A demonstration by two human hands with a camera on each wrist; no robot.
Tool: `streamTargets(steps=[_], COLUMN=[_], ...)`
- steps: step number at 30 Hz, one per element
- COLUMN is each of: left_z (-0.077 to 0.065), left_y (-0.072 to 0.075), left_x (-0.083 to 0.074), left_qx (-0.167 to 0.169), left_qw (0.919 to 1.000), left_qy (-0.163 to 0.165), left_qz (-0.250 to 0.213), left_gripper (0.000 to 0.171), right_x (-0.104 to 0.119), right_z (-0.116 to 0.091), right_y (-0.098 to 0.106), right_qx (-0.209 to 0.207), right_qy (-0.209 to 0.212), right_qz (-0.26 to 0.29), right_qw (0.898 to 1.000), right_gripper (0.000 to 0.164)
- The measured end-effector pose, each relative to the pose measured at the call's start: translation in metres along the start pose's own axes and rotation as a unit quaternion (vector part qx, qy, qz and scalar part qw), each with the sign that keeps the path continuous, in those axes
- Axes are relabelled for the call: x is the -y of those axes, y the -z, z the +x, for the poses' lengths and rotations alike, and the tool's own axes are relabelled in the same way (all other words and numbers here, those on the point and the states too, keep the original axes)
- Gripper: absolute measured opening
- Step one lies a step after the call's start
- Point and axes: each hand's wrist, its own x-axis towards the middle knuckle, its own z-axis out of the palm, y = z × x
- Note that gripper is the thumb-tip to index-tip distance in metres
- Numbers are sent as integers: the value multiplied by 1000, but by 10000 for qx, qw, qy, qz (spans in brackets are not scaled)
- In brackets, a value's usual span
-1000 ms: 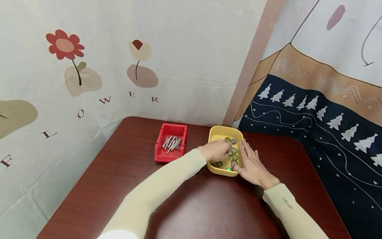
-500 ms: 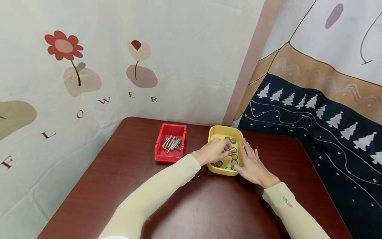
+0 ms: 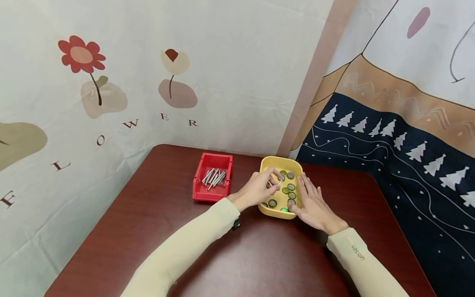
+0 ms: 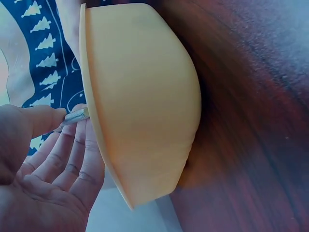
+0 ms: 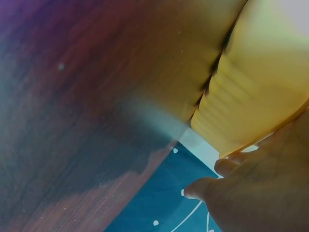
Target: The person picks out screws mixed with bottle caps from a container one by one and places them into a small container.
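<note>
My left hand [image 3: 257,189] is over the left side of a yellow plastic box [image 3: 276,213]. Between its thumb and fingertips it pinches a small silvery piece with a ridged edge, which looks like a bottle cap [image 4: 76,116] seen edge-on. In the head view several round bottle caps [image 3: 272,203] lie on the box floor, mostly grey-green, and a bright green one [image 3: 283,210] is near the front. My right hand [image 3: 315,206] rests against the box's right wall, fingers straight along the rim, thumb reaching over it. In the right wrist view these fingers touch the outer wall [image 5: 270,92].
A red bin [image 3: 211,196] stands left of the yellow box. Several long silvery metal bolts or screws [image 3: 214,178] lie in it. Both containers stand near the back edge of the dark red-brown table [image 3: 237,264]. A printed cloth [image 3: 241,123] hangs behind.
My left hand has drawn back left and slightly up from the middle of the box, pinching the silvery piece. More caps show beneath it. The right hand has stayed put.
</note>
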Motion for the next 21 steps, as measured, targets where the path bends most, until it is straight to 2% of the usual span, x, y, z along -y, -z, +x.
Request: streamTargets(steps=[6, 13, 21], left_z=[-8, -18, -29], left_y=[5, 17, 29], left_x=[5, 13, 20], left_qx=[-117, -354, -465], left_qw=[9999, 9992, 9986], left_qy=[-45, -54, -102], left_qz=[-67, -196, -225], left_gripper=[29, 27, 26], right_x=[1, 2, 0], right_z=[0, 2, 1], right_y=[2, 2, 1], right_qx=[55, 120, 149], right_qy=[-47, -32, -67], right_qz=[27, 20, 6], right_qw=[10000, 9999, 9999], right_gripper=[104, 104, 104])
